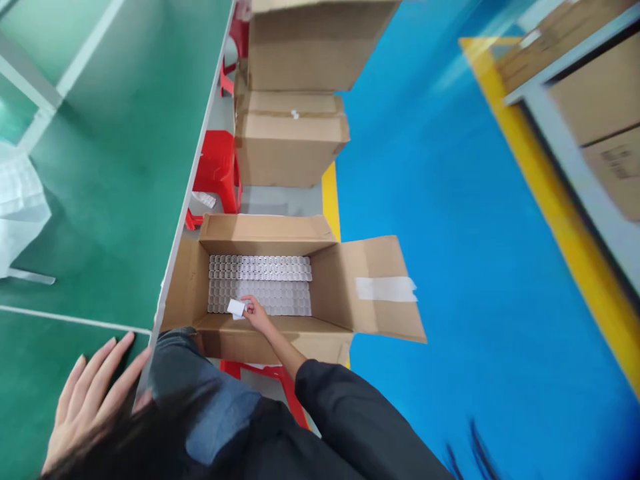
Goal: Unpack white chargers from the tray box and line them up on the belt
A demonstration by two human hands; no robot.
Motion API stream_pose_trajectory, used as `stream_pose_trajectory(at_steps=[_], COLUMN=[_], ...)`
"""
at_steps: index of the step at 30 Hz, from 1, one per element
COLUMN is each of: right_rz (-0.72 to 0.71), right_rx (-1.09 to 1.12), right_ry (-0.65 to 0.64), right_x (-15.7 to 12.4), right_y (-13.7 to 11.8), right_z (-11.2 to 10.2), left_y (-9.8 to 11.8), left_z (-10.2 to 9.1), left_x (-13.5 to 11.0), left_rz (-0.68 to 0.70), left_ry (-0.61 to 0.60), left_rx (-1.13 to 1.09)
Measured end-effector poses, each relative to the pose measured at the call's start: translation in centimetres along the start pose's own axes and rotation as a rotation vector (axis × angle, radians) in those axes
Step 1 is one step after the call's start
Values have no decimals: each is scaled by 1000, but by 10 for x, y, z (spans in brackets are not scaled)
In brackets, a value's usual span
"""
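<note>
My right hand (pixel 257 313) reaches down into an open cardboard box (pixel 330 287) and pinches a small white box-like piece (pixel 236 307) near the box's front left corner. Rows of small white pieces (pixel 273 293) line the inside of the box; the back rows look brighter and stand out from the front ones. My left hand (pixel 95 383) lies flat with fingers spread on the green tabletop (pixel 125 200), by its right edge. Nothing is in that hand.
Two more cardboard boxes (pixel 290 157) stand beyond the open one, with a red stool (pixel 217 167) beside them. The open box's right flap (pixel 385 287) sticks out over the blue floor (pixel 475 267). White sheeting (pixel 20 207) lies on the table at left. Cartons (pixel 600 87) stand at far right.
</note>
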State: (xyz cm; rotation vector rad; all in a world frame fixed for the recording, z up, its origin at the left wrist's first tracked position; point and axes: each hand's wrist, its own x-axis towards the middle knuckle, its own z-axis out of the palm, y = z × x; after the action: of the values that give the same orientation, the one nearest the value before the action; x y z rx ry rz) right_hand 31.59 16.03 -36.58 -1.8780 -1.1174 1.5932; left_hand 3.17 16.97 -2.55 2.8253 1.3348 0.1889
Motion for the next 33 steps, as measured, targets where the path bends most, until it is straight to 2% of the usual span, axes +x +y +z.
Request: stream_pose_trajectory(at_steps=[2, 5, 9, 12, 15, 18, 21, 25, 30, 33], right_rz=[-65, -168, -292, -401, -542, -696, -794, -817, -834, -872], right_rx=[50, 99, 94, 64, 32, 0, -7, 30, 94, 122], right_ry=[15, 18, 21, 57, 78, 50, 10, 11, 53, 84], right_x=[-44, -107, -163, -185, -204, -230, -255, -274, -287, -295], right_y=[-2, -3, -11, -33, -71, -113, -142, -156, -161, -167], right_z=[1, 16, 31, 22, 5, -2, 2, 10, 10, 8], left_y=[12, 19, 19, 35, 70, 105, 126, 137, 149, 144], left_z=[-3, -12, -23, -26, -24, -14, -3, -3, -8, -11], left_x=[4, 9, 8, -3, -23, -44, -54, -55, -52, -49], left_rz=[-40, -32, 19, 142, 262, 257, 190, 119, 106, 109], left_ry=[37, 15, 64, 89, 39, 0, 10, 38, -45, -19], left_rx=[7, -23, -12, -11, 28, 136, 169, 129, 129, 57])
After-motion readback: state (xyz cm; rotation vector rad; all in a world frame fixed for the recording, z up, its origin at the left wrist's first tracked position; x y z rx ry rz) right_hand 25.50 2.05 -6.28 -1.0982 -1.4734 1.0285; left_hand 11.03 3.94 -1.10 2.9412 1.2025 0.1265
